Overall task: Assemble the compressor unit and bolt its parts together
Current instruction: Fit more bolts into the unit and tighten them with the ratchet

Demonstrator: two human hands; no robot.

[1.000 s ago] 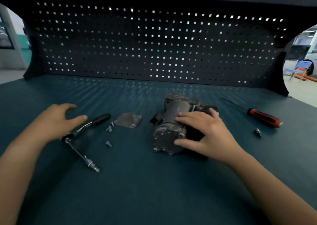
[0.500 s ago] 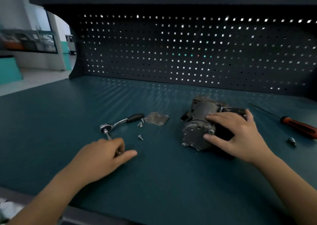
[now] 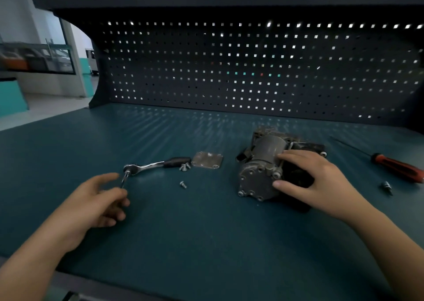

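The grey compressor [image 3: 257, 177] lies on its side on the teal bench, round end cap facing me. My right hand [image 3: 321, 181] holds it, fingers over the cylinder and thumb against the end cap. A square metal cover plate [image 3: 207, 160] lies flat to its left. Two bolts [image 3: 184, 166] sit beside the plate and one bolt [image 3: 182, 184] lies nearer me. The ratchet wrench [image 3: 156, 164] lies left of the plate, its thin extension bar [image 3: 125, 179] pointing toward me. My left hand [image 3: 96, 202] curls round the bar's near end, which is hidden under the fingers.
A red-handled screwdriver [image 3: 397, 169] lies at the far right, with a small socket bit [image 3: 386, 185] just in front of it. A dark pegboard [image 3: 252, 71] walls off the back of the bench. The bench's front edge [image 3: 114, 287] runs close to me.
My left hand slid from the ratchet's head back toward me and now curls round the end of the extension bar. My right hand stays on the compressor. The view shifted left.
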